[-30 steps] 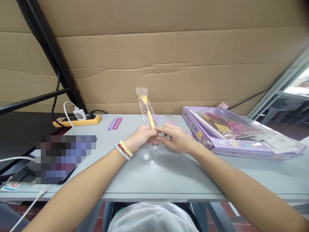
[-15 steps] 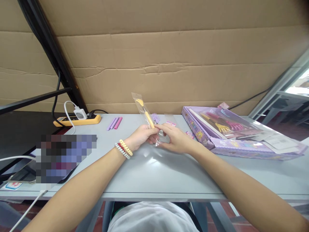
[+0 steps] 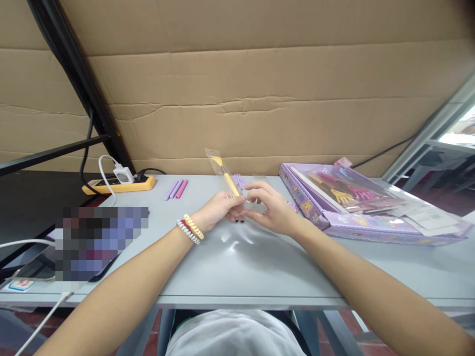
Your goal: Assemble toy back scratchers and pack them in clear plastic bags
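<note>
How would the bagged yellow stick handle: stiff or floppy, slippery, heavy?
The yellow stick looks stiff: it runs straight above the left hand. Its clear bag is probably floppy and slippery, being thin, glossy film. Overall likely light, given its slim build.

Over the grey worktop [image 3: 256, 277], a yellow hand-shaped scratcher [image 3: 230, 183] sleeved in clear plastic [image 3: 211, 153] is held by the left hand [image 3: 218, 210], the right hand [image 3: 272, 210] close beside. Near the back edge, three purple and pink rods [image 3: 175, 189] are laid, a purple patterned box [image 3: 389, 234] farther right.
</note>
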Demonstrator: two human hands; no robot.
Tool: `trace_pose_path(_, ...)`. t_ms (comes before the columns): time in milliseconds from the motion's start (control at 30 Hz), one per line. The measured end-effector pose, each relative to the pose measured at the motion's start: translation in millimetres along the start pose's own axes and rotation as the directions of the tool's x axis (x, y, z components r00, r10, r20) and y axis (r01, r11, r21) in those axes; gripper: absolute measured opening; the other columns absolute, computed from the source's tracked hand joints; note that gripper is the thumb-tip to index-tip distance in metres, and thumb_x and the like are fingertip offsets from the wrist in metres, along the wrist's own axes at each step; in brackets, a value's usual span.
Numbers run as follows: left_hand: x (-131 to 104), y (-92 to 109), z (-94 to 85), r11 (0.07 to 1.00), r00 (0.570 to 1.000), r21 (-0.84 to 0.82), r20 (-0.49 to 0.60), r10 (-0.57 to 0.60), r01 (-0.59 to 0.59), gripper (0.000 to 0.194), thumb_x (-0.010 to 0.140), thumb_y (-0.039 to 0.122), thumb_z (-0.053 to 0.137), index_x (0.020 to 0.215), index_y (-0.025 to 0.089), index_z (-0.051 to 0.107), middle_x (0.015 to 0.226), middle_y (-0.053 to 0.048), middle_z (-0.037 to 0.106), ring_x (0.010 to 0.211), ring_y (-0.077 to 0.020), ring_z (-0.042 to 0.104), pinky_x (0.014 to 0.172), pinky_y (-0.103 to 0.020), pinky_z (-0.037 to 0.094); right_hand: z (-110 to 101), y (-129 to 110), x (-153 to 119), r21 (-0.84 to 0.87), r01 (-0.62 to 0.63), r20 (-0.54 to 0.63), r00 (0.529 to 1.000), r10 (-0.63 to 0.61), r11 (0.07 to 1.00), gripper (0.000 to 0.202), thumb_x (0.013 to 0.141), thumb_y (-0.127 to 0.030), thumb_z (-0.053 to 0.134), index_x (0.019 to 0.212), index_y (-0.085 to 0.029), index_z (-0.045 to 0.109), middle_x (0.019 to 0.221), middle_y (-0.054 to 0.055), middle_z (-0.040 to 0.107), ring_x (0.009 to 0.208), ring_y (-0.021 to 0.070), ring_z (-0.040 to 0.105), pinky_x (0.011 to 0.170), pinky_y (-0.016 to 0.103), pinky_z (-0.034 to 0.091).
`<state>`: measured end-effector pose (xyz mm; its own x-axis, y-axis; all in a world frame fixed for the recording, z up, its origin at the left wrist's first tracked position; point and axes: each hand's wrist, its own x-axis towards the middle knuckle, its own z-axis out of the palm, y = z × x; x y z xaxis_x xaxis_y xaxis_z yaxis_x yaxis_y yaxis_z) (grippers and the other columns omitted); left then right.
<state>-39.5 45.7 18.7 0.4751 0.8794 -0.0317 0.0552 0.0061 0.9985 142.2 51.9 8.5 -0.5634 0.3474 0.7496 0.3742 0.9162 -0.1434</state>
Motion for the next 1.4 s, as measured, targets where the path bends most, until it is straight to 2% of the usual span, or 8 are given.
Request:
trace_pose_path(67,-0.1,0.2,0.0,1.000,1.000,0.002,-0.016,-0.008,0.008,0.032,0.077,0.044,0.060,0.072,0.012,0.059,0.064,-0.003,0.060,0.061,-0.0144,0.060,0.058,-0.027,0.042,-1.1,-1.0,0.8,-0.007,0.041,0.017,0.999,-0.041,0.999,0.002,0.086,-0.022,0.056,0.086,-0.020,0.055,0.105,0.010,0.055,0.087,0.0157,0.059,0.073,0.030,0.050)
trace_pose_path(200,0.2,-0.2,0.1,1.000,1.000,-0.022,-0.026,0.017,-0.018,0.028,0.074,0.037,0.066,0.085,0.013,0.058,0.071,-0.004,0.061,0.064,-0.0145,0.060,0.058,-0.026,0.043,-1.8,-1.8,2.1,0.015,0.077,0.070,0.995,-0.077,0.997,0.005,0.087,-0.018,0.054,0.084,-0.020,0.057,0.098,0.007,0.058,0.085,0.0146,0.058,0.072,0.028,0.049)
trace_pose_path(367,-0.2,-1.0,1.9,0.986,0.991,-0.125,-0.089,0.102,-0.113,0.055,0.064,0.024,0.075,0.111,0.018,0.047,0.073,0.001,0.059,0.061,-0.0135,0.059,0.056,-0.027,0.046,-2.8,-4.9,5.1,0.049,0.074,0.107,0.991,-0.079,0.996,0.007,0.089,-0.017,0.050,0.084,-0.019,0.055,0.086,0.006,0.062,0.078,0.0146,0.058,0.069,0.029,0.048)
trace_pose_path(667,-0.4,-1.9,0.2,0.965,0.985,-0.198,-0.046,0.168,-0.174,0.057,0.062,0.018,0.074,0.113,0.019,0.048,0.090,-0.002,0.062,0.073,-0.0143,0.060,0.065,-0.029,0.048,-2.8,-5.6,2.5,0.037,-0.038,0.188,0.982,0.030,0.999,0.010,0.090,-0.024,0.048,0.084,-0.020,0.055,0.087,0.007,0.065,0.080,0.0177,0.059,0.069,0.031,0.047)
trace_pose_path(900,-1.6,-1.2,-2.1,0.962,0.988,-0.230,0.005,0.155,-0.150,0.030,0.075,0.033,0.064,0.097,0.015,0.055,0.088,-0.004,0.061,0.074,-0.0142,0.059,0.066,-0.028,0.047,-3.7,-6.2,2.8,0.035,-0.094,0.212,0.974,0.084,0.995,0.015,0.090,-0.023,0.047,0.081,-0.019,0.057,0.076,0.004,0.064,0.071,0.0150,0.056,0.066,0.027,0.042)
trace_pose_path(1000,-2.6,-1.2,-1.4,0.964,0.984,-0.215,0.050,0.174,-0.159,0.039,0.074,0.037,0.066,0.104,0.015,0.054,0.089,-0.005,0.063,0.076,-0.0160,0.060,0.068,-0.029,0.047,-3.5,-6.7,2.8,0.013,-0.176,0.229,0.959,0.168,0.984,0.015,0.088,-0.023,0.049,0.076,-0.018,0.058,0.072,0.003,0.063,0.065,0.0137,0.054,0.062,0.026,0.039)
trace_pose_path(1133,-2.0,-2.7,0.4,0.976,0.982,-0.142,0.070,0.176,-0.165,0.060,0.062,0.024,0.079,0.114,0.016,0.049,0.097,-0.008,0.064,0.091,-0.0206,0.061,0.075,-0.032,0.049,-0.6,-3.6,0.8,-0.025,-0.253,0.216,0.943,0.252,0.967,0.013,0.081,-0.018,0.053,0.068,-0.017,0.056,0.063,0.001,0.060,0.057,0.0113,0.049,0.056,0.023,0.035)
trace_pose_path(1400,0.2,-4.2,-4.0,0.973,0.969,-0.085,0.105,0.223,-0.215,0.054,0.069,0.029,0.074,0.117,0.016,0.054,0.104,-0.011,0.064,0.089,-0.0195,0.061,0.074,-0.032,0.049,1.0,-0.4,0.6,-0.047,-0.314,0.134,0.939,0.317,0.948,0.021,0.081,-0.029,0.056,0.064,-0.018,0.052,0.058,0.000,0.055,0.053,0.0103,0.044,0.053,0.023,0.031)
